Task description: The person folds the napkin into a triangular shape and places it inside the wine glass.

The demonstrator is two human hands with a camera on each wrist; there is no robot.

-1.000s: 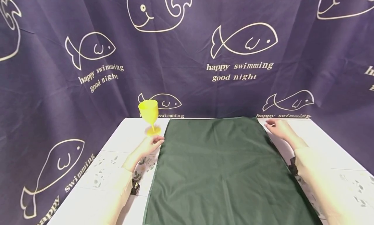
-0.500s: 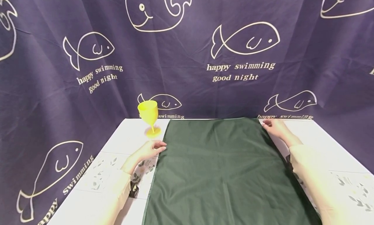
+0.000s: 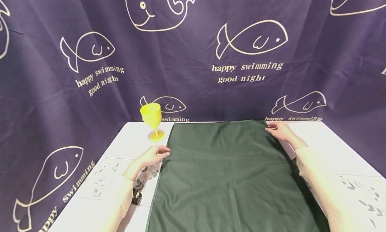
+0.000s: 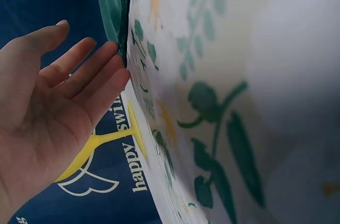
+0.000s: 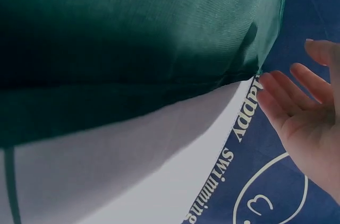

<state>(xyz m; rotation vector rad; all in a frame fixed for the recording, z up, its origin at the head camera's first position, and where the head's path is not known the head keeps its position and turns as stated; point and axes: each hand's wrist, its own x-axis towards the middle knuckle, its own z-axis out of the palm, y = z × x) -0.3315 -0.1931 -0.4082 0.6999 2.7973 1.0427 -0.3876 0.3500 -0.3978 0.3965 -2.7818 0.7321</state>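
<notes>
Head view: the green cloth [image 3: 226,181] lies spread on the table [image 3: 322,145], the left hand [image 3: 152,155] at its left edge, the right hand [image 3: 281,131] near its far right corner; a yellow goblet [image 3: 151,116] stands upright beyond the left hand. Left wrist view: fingers loosely extended, thumb apart, gripping nothing. Right wrist view: likewise loose and ungripping, fingertips by the cloth's corner, contact unclear
</notes>
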